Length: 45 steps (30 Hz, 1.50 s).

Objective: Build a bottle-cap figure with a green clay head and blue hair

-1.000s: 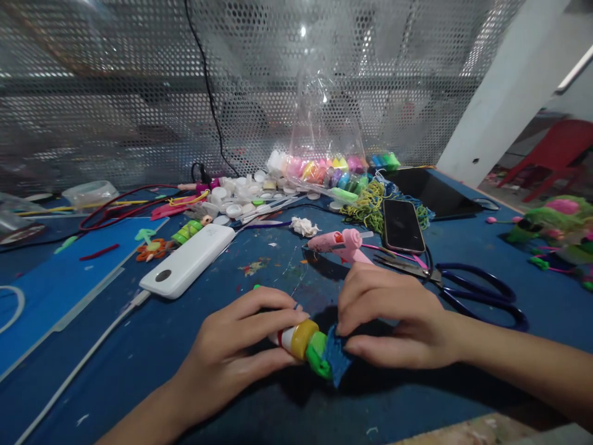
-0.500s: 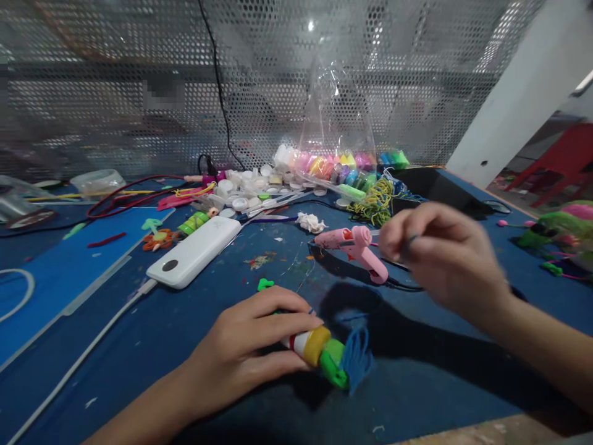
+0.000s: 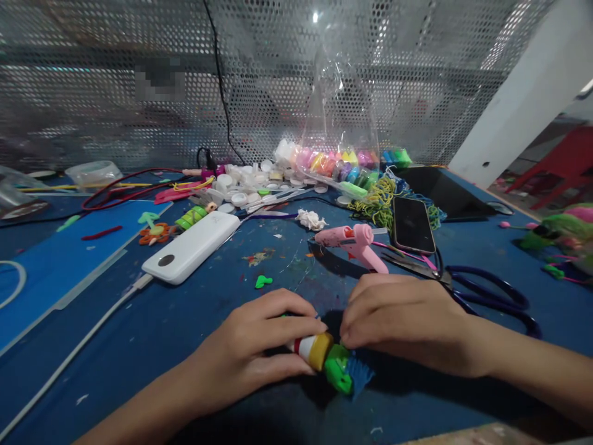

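Green-and-yellow figure point(image 3: 319, 352) is gripped by left hand point(image 3: 262, 343), nearside of glue gun point(image 3: 345, 238). Right hand point(image 3: 407, 324) is curled alongside, grip can't be told. Behind glue gun, coloured packs point(image 3: 349, 162) are held in 1 clear bag point(image 3: 340, 114).

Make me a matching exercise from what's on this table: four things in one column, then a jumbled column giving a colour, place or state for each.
Column one:
1. Blue-fringed craft piece
2. Glue gun
3. Phone
4. Power bank

Column two:
A. Dark-screened, next to a pile of tangled strands
B. White, with a cable plugged into one end
C. Gripped by the left hand
D. Pink, lying on the table

Right pairs: 1-C, 2-D, 3-A, 4-B.
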Tool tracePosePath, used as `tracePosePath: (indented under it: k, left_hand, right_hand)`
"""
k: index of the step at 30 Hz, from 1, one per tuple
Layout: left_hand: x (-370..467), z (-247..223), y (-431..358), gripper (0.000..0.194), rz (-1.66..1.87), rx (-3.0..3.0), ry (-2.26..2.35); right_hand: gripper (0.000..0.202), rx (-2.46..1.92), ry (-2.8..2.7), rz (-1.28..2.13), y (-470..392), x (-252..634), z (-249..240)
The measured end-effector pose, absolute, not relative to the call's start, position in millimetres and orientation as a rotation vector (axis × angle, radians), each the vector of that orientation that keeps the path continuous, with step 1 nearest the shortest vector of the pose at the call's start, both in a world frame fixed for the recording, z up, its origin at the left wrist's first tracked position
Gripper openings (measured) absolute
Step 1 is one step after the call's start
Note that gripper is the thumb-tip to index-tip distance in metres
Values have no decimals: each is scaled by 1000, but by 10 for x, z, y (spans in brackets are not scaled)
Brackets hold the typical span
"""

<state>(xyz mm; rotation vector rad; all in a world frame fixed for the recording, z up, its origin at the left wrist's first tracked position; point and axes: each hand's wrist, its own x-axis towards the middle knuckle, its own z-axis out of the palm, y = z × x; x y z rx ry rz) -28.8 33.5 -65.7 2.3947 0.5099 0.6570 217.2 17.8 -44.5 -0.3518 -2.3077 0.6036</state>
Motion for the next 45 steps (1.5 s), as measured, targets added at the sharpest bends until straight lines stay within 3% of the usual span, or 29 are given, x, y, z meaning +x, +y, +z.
tracePosePath:
  k: [18,28,36,42,45]
  left_hand:
    - [-291,-646,336,29,613,2422,551]
    - [-285,-677,347,30,673,2423,574]
    - [-286,-666,337,29,699,2385,601]
    - [-299,-678,337,32,761,2361,587]
    - [-295,-669,338,33,803,2235,643]
  right_hand:
    - [16,-366,-2359,622,152,2145,-471]
    - [23,-347,-2465,413,167,2176,-426]
    - [22,-339,-2430,540,190,2198,-443]
    - [18,-289,-2445,268,218,2230,-488]
    - [34,-400,-2212,235,211,2262,-517]
